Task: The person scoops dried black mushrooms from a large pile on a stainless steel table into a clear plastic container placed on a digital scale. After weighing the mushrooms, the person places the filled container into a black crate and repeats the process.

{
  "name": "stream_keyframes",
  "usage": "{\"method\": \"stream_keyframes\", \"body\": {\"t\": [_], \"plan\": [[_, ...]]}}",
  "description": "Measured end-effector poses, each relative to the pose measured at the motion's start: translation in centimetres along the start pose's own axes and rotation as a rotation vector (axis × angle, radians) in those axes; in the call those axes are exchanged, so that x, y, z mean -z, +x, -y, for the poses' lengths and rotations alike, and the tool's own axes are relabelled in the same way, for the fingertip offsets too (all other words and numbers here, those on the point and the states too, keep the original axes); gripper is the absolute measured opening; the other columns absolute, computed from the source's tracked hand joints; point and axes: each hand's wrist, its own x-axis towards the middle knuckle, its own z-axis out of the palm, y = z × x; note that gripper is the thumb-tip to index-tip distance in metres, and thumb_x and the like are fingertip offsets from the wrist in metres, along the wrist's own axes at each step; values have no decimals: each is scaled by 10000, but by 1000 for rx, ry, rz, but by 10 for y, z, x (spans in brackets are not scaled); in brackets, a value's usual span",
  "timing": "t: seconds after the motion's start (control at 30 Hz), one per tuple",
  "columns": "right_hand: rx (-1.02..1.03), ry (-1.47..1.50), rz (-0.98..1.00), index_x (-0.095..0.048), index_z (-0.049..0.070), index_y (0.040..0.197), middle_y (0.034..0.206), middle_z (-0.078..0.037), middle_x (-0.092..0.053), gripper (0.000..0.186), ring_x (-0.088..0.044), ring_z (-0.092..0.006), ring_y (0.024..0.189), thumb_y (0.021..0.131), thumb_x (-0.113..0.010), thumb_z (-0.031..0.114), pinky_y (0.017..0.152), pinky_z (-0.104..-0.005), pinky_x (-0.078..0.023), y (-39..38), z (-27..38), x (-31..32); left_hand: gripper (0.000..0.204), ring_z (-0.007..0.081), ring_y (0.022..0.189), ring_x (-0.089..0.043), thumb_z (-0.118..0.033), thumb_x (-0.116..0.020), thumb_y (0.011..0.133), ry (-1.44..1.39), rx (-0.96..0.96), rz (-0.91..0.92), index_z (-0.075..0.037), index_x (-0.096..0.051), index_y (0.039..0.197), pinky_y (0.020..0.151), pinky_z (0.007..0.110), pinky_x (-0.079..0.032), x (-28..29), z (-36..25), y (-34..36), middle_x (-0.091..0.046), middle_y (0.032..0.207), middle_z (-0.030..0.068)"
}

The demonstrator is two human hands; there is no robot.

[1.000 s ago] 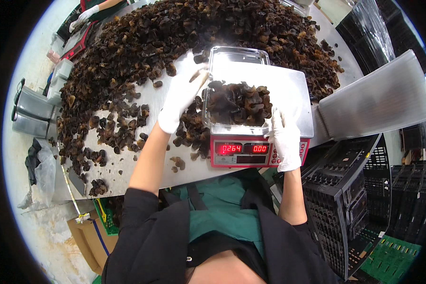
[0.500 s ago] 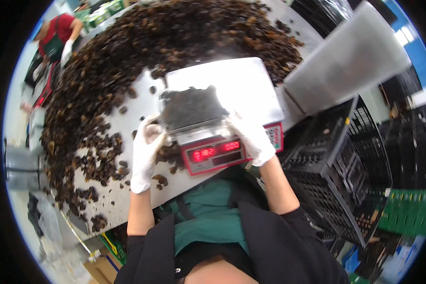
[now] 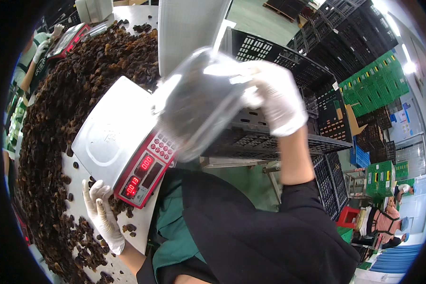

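Note:
My right hand point(image 3: 279, 99), in a white glove, grips the edge of a clear plastic box point(image 3: 199, 102). Held up tilted over the right side of the scale, the box is smeared by motion; something dark shows through it. The scale point(image 3: 113, 130) has a bare silver pan and a red front panel with lit red digits. Near that panel's lower left corner is my gloved left hand point(image 3: 103, 213), fingers apart and holding nothing. Brown-black dried pieces, perhaps mushrooms point(image 3: 47, 128), cover the table left of and beyond the scale.
A tall, milky plastic stack point(image 3: 189, 33) stands beyond the scale. To its right is an open black crate point(image 3: 265, 49). Green crates point(image 3: 374, 90) are stacked farther right. At upper left, a co-worker point(image 3: 33, 57) is beside another red scale point(image 3: 71, 40).
The box has left the scale pan and moved right, now in my right hand alone. My left hand has let go of it. The view has swung to the right.

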Motion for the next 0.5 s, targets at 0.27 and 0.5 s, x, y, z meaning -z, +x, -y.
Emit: {"method": "stream_keyframes", "body": {"t": [0.27, 0.5], "plan": [[244, -397, 157, -685, -35, 1118, 1034, -43, -699, 266, -622, -88, 851, 916, -537, 54, 767, -216, -497, 95, -62, 233, 381, 192, 996, -648, -135, -597, 993, -3, 66, -134, 60, -563, 1318, 934, 318, -507, 39, 21, -4, -668, 1136, 125], [-650, -643, 584, -660, 50, 1189, 969, -13, -662, 358, -588, -120, 813, 914, -659, 279, 740, -291, -496, 124, -163, 164, 226, 206, 962, -673, -79, -592, 955, 689, -82, -253, -17, -693, 1148, 865, 319, -524, 55, 3, -48, -708, 1082, 97]]}}
